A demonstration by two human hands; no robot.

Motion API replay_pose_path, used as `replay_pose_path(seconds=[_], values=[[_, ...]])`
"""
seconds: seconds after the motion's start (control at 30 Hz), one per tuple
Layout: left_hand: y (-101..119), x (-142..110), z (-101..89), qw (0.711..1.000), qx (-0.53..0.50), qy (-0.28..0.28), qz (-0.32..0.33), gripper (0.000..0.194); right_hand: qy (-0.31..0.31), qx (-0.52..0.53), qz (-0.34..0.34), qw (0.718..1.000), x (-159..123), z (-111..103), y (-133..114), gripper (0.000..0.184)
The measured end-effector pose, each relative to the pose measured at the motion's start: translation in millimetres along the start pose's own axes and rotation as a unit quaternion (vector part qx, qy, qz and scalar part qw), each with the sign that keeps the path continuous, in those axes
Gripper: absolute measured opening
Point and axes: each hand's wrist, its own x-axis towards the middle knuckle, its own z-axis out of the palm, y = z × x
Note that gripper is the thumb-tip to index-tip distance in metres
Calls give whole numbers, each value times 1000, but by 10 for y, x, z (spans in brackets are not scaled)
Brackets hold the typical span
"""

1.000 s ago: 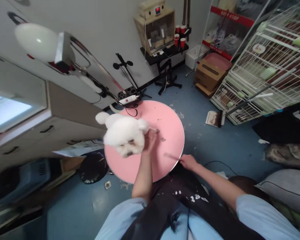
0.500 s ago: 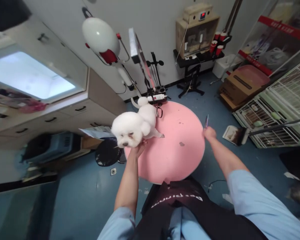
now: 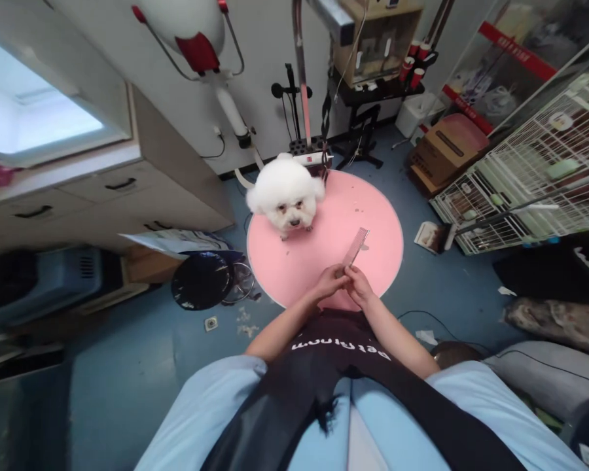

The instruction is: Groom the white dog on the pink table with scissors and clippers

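Both my hands meet low over the near half of the round pink grooming table [image 3: 383,222]. A metal comb [image 3: 357,246] points up and away from them, its lower end between my fingers. My right hand [image 3: 359,286] is closed on that end. Against it, my left hand [image 3: 332,281] is also closed at the comb's base; its fingertips are partly hidden. A fluffy white dog [image 3: 287,193] sits on the far left of the table, facing me, apart from both hands and the comb.
Behind the dog stand a grooming arm post [image 3: 304,98] and a white tube [image 3: 314,159]. A white and red dryer [image 3: 196,46] hangs at the back left. A black round stool [image 3: 201,280] stands left of the table; wire cages [image 3: 520,163] stand right.
My left hand has let go of the dog's chin and come to my right hand, which has brought the comb inward over the table. The dog has turned to face me. The view has shifted.
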Motion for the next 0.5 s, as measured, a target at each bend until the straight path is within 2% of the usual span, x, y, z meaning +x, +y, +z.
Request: replay_pose_path(seconds=[0.07, 0.13, 0.17, 0.2, 0.3, 0.33, 0.37, 0.47, 0.5], values=[[0, -151, -77, 1000, 14, -26, 6, 43, -6, 7, -24, 1000, -122, 80, 18, 49], [-11, -288, -186, 998, 14, -67, -13, 43, 6, -48, -59, 997, -201, 91, 7, 50], [-29, -345, -231, 998, 12, -63, -20, 42, 18, -94, -76, 992, -229, 85, 3, 51], [-58, -390, -261, 999, 8, -31, -24, 41, 34, -144, -90, 985, -252, 78, 5, 51], [-185, -472, -259, 984, -19, 176, -12, 37, 60, -231, -106, 965, -304, 89, 48, 54], [-233, -492, -236, 977, -27, 213, -5, 34, 55, -235, -103, 965, -323, 99, 68, 56], [-281, -518, -211, 978, -30, 207, -1, 31, 42, -233, -95, 967, -345, 104, 86, 59], [-416, -671, -220, 999, 13, 50, -4, 23, 18, -216, -58, 975, -435, 8, 95, 65], [-460, -745, -278, 999, 30, 29, -15, 21, 27, -212, -46, 976, -471, -80, 79, 66]])
